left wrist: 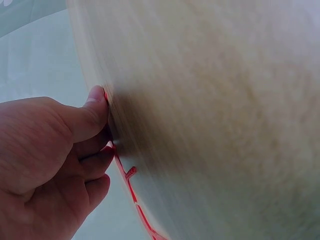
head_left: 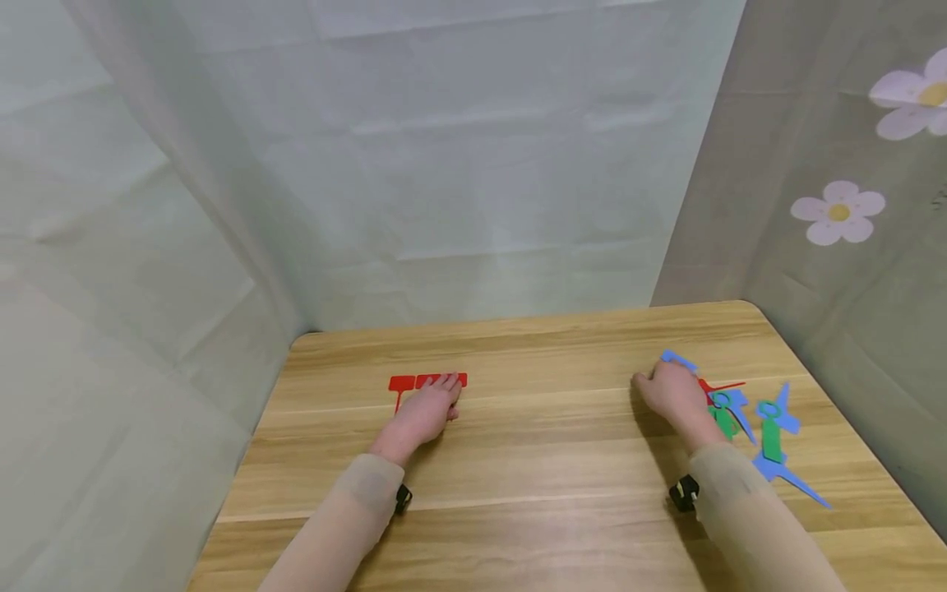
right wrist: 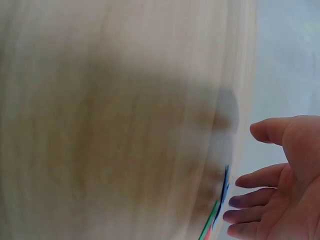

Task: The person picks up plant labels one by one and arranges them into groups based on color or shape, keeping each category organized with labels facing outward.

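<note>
While blue tag (head_left: 805, 488) and green tag (head_left: 772, 441) lie nearest on right of worktop (head_left: 533, 518), my left hand (head_left: 425, 411) rests, fingers extended, on red tag (head_left: 422, 381), second red tag (head_left: 402, 383) just beside it. My right hand (head_left: 673, 395), thumb apart from loose fingers, holds nothing near another blue tag (head_left: 680, 360). Pale cloth (head_left: 481, 181) hangs behind.

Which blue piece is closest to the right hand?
The blue piece just beyond the right hand, farthest from the person; the other blue pieces lie further right, among green pieces.
</note>
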`<state>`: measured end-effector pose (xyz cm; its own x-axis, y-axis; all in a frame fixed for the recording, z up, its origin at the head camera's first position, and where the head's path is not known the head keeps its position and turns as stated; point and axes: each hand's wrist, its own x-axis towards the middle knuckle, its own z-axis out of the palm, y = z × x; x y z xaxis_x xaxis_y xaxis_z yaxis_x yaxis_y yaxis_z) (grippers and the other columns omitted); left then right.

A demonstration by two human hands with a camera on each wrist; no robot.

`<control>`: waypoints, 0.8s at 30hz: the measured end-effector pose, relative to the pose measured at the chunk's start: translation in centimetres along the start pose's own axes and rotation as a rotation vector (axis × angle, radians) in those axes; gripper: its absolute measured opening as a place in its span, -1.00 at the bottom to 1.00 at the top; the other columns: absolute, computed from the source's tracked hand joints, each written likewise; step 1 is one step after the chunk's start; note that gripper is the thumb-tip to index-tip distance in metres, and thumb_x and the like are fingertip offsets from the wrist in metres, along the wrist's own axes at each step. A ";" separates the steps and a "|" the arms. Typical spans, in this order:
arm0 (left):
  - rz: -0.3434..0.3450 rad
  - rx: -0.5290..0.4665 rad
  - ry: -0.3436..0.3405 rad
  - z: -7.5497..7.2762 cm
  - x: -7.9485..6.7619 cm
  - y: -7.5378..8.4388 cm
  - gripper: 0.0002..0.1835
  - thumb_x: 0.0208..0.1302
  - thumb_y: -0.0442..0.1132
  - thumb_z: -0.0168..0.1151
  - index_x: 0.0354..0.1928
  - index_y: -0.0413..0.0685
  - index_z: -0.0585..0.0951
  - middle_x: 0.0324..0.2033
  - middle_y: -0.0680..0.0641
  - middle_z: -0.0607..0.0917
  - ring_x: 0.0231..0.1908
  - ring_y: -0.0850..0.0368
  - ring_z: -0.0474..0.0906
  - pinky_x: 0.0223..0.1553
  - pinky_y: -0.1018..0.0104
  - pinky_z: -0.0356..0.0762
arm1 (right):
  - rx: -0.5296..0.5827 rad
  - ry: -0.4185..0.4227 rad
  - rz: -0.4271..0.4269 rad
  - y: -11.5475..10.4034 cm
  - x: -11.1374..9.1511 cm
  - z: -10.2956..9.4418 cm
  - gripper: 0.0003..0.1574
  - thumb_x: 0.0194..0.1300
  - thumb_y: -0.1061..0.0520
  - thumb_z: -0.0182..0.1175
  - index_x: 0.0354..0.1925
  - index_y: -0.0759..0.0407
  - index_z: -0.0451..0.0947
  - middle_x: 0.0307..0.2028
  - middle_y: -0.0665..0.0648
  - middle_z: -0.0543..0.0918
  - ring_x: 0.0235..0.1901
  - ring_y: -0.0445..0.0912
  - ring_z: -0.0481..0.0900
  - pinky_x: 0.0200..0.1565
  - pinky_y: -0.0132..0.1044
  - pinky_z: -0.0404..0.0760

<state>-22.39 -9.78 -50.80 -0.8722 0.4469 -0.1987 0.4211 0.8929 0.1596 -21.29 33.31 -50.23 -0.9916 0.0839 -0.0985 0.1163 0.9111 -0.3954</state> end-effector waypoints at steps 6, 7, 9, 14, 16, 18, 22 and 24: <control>0.002 0.004 0.001 0.0 0.1 0.1 -0.40 0.62 -0.21 0.22 0.56 -0.29 0.39 0.59 -0.25 0.32 0.61 -0.19 0.16 0.61 -0.08 0.09 | 0.019 0.032 -0.055 1.0 -0.1 -1.5 -0.24 0.65 -0.07 -0.02 0.40 0.58 0.39 0.41 0.77 0.21 0.38 0.71 0.14 0.36 0.57 0.22; 0.000 0.010 0.002 0.0 0.1 0.0 -0.41 0.62 -0.21 0.21 0.56 -0.28 0.39 0.59 -0.25 0.32 0.61 -0.18 0.17 0.61 -0.08 0.09 | 0.024 0.035 -0.068 1.4 -0.1 -1.9 -0.24 0.67 -0.05 -0.02 0.45 0.57 0.33 0.44 0.78 0.16 0.41 0.72 0.08 0.39 0.59 0.14; -0.004 0.021 0.002 0.0 0.2 0.0 -0.41 0.62 -0.21 0.21 0.56 -0.27 0.40 0.59 -0.24 0.33 0.61 -0.18 0.17 0.61 -0.07 0.09 | 0.029 0.035 -0.084 2.4 -0.1 -2.7 -0.28 0.68 -0.02 0.00 0.48 0.51 0.33 0.47 0.77 0.10 0.45 0.73 -0.01 0.40 0.63 0.05; -0.003 0.028 -0.001 -0.1 0.3 0.0 -0.40 0.62 -0.19 0.21 0.57 -0.27 0.39 0.59 -0.24 0.33 0.61 -0.18 0.17 0.61 -0.07 0.08 | -0.007 0.003 -0.143 5.4 -0.3 -5.0 -0.45 0.60 0.07 0.19 0.35 0.41 0.54 0.47 0.75 0.15 0.46 0.74 -0.08 0.35 0.67 0.07; -0.005 0.022 0.001 -0.1 0.3 0.0 -0.39 0.62 -0.19 0.22 0.57 -0.28 0.39 0.59 -0.24 0.33 0.61 -0.18 0.17 0.61 -0.07 0.08 | -0.036 -0.021 -0.176 6.4 -0.5 -5.7 -0.51 0.54 0.12 0.28 0.29 0.36 0.60 0.46 0.74 0.16 0.46 0.73 -0.08 0.32 0.69 0.10; -0.010 0.016 -0.002 -0.1 0.3 0.0 -0.38 0.61 -0.19 0.23 0.57 -0.27 0.38 0.59 -0.24 0.32 0.61 -0.18 0.17 0.61 -0.06 0.08 | -0.070 -0.043 -0.208 7.2 -0.6 -6.2 -0.53 0.47 0.16 0.35 0.26 0.32 0.65 0.46 0.73 0.17 0.46 0.74 -0.08 0.28 0.72 0.14; -0.018 0.013 -0.006 0.1 0.3 -0.1 -0.38 0.61 -0.19 0.23 0.58 -0.26 0.37 0.60 -0.23 0.31 0.61 -0.17 0.16 0.61 -0.05 0.08 | -0.134 -0.091 -0.243 8.0 -0.8 -6.7 -0.45 0.34 0.21 0.47 0.27 0.27 0.68 0.47 0.72 0.16 0.46 0.74 -0.08 0.22 0.75 0.18; -0.014 0.013 -0.002 0.1 0.4 -0.1 -0.38 0.61 -0.20 0.23 0.57 -0.27 0.38 0.59 -0.24 0.32 0.61 -0.18 0.17 0.61 -0.06 0.09 | -0.167 -0.098 -0.257 8.3 -0.8 -6.8 -0.41 0.29 0.19 0.52 0.26 0.26 0.68 0.46 0.73 0.19 0.44 0.75 -0.06 0.21 0.74 0.21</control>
<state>-22.74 -9.74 -51.00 -0.8776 0.4345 -0.2024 0.4121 0.8996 0.1443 -19.92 43.53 -47.22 -0.9761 -0.1898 -0.1056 -0.1565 0.9517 -0.2642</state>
